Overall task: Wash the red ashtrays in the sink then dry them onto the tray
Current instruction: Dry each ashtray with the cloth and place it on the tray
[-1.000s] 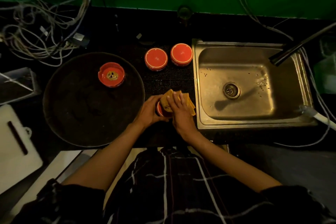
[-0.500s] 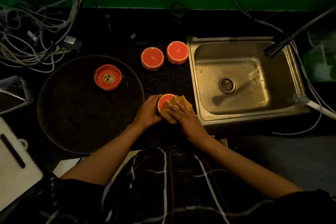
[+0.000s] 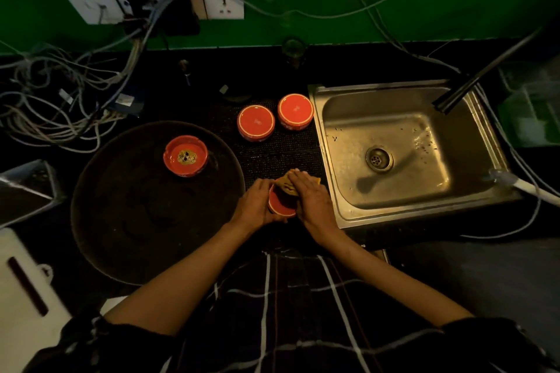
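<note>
1. Head view, the risks: I hold a red ashtray (image 3: 280,206) over the dark counter mat (image 3: 272,154), between the round tray (image 3: 121,221) and the steel sink (image 3: 333,191). If it is wet and glazed, as I judge, it could slip from my left hand (image 3: 256,204) while the cloth rubs it, and drop onto the counter edge or chip against the sink rim just beside it.

2. Head view, more risks: two more ashtrays, one (image 3: 256,123) and another (image 3: 295,111), sit upside down on the mat near the sink's far corner. A careless sweep of my forearm toward the tray could knock them. One ashtray (image 3: 185,155) sits right way up on the tray's far side; I must set this one down clear of it, or the two could clack together. The light is dim, so a damp patch is easy to miss.

3. Head view, left hand: my left hand cups the ashtray from the left, fingers curled round its side wall, forearm coming in from the lower left.

4. Head view, right hand: my right hand (image 3: 309,200) lies over the yellow cloth (image 3: 286,185), pressing it on the ashtray's far edge. The fingers look mostly flat along the cloth; I cannot tell whether the thumb pinches it underneath. The wrist is bent inward, forearm crossing from the lower right.
</note>
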A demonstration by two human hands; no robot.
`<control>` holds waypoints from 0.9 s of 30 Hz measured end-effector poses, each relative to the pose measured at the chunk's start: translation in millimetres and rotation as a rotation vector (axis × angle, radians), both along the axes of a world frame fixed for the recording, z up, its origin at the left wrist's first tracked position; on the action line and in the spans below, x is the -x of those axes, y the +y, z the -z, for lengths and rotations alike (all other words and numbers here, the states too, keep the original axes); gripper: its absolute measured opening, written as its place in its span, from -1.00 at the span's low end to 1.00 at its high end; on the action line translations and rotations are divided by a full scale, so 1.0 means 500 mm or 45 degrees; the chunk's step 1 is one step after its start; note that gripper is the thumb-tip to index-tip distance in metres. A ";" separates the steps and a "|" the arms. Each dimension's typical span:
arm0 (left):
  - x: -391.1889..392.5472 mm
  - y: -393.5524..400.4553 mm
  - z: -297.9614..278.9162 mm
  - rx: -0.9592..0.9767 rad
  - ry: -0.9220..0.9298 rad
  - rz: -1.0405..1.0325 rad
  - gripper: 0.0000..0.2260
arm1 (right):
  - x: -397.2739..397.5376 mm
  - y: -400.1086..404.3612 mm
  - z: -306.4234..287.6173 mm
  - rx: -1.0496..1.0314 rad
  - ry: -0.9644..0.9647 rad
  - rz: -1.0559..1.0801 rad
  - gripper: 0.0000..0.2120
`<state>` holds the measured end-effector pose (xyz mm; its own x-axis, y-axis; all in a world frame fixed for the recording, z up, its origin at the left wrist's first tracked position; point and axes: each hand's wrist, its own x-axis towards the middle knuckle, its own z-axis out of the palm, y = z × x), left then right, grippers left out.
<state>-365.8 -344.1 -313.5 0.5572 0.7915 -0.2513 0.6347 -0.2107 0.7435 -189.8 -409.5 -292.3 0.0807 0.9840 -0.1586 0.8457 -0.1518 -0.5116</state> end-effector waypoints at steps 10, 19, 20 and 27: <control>0.003 0.002 0.004 -0.029 0.076 0.007 -0.25 | 0.013 -0.043 -0.015 -0.022 -0.217 -0.295 -0.25; 0.005 0.002 0.005 -0.018 0.095 0.012 -0.12 | -0.063 -0.073 -0.028 0.027 -0.163 -0.325 -0.37; 0.005 0.002 0.004 -0.009 0.086 0.006 -0.10 | -0.071 -0.061 -0.031 0.016 -0.147 -0.254 -0.37; 0.004 0.000 -0.001 0.016 0.100 -0.014 -0.09 | -0.021 0.015 -0.036 0.015 -0.111 -0.015 -0.30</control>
<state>-367.7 -344.2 -313.2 0.5266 0.7941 -0.3036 0.6934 -0.1946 0.6938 -179.3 -402.1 -274.2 0.0828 0.9831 -0.1632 0.8888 -0.1469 -0.4342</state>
